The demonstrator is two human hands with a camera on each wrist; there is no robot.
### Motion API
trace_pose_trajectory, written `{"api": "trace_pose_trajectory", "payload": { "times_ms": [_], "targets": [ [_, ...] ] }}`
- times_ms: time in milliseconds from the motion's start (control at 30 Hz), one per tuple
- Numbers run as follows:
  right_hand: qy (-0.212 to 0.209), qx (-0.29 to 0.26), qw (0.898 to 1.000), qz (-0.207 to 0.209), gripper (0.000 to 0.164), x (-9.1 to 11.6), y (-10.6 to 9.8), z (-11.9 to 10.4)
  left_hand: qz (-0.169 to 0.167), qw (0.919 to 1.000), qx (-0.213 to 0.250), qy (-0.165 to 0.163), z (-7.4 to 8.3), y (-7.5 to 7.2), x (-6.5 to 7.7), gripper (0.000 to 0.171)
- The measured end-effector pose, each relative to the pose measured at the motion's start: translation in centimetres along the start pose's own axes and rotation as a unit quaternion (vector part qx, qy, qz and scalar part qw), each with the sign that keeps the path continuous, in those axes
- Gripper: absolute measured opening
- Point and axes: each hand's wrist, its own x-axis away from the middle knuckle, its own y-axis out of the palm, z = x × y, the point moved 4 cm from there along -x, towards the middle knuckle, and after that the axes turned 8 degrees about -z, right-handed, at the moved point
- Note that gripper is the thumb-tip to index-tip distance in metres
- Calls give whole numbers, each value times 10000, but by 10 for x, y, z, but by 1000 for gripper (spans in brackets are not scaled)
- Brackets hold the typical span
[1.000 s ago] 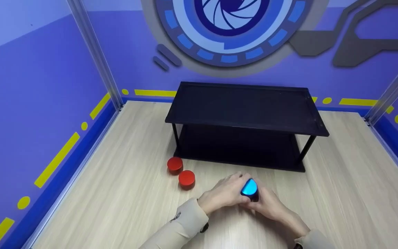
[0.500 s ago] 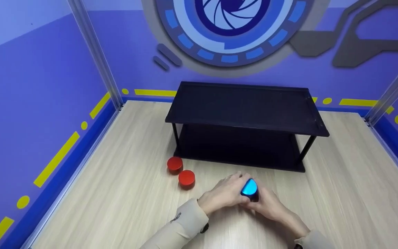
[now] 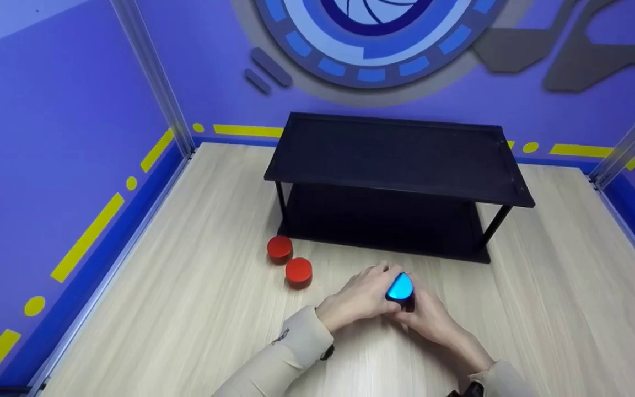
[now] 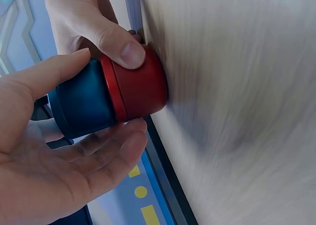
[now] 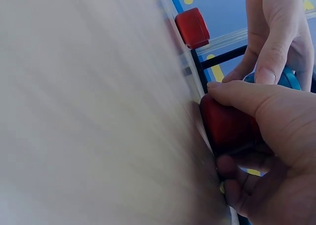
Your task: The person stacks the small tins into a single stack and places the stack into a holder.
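A blue cylinder (image 4: 84,99) with a shiny flat top sits end to end on a red cylinder (image 4: 136,82), whose far end is at the tabletop. My left hand (image 3: 359,295) grips the blue cylinder from the left, thumb on one side and fingers on the other. Around the lower red cylinder curls my right hand (image 3: 430,314), its thumb pressed on the side in the left wrist view. The left fingertips also reach the red cylinder's edge there. From the head view, only the blue top (image 3: 402,286) shows between the hands.
Two more red cylinders (image 3: 299,272) stand close together to the left, near the front left corner of a black two-tier rack (image 3: 394,160). The rack stands behind the hands on the wood-grain table (image 3: 196,286). Blue printed panels (image 3: 75,127) enclose the table.
The head view has tilted slightly down, so the rack, cylinders and hands sit higher in it. Both hands keep the same hold on the stacked cylinders.
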Motion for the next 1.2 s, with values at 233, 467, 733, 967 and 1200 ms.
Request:
{"api": "trace_pose_trajectory", "payload": {
  "times_ms": [233,467,733,967,1200],
  "targets": [
    [-6,-94,9999,85,67,0,0,0,-31,9999,145,-5,0,-1,-1,52],
    [40,-62,9999,104,68,-1,-5,-1,2,9999,100,12,3,-5,-3,55],
    [44,-114,9999,-15,69,1,2,1,-5,10000,77,-30,0,0,2,52],
    [-148,-132,9998,17,63,1,2,1,9,9999,25,-97,1,1,2,53],
    [60,-172,9998,2,67,-1,1,1,37,10000,-29,-28,2,-1,0,54]
  ]
}}
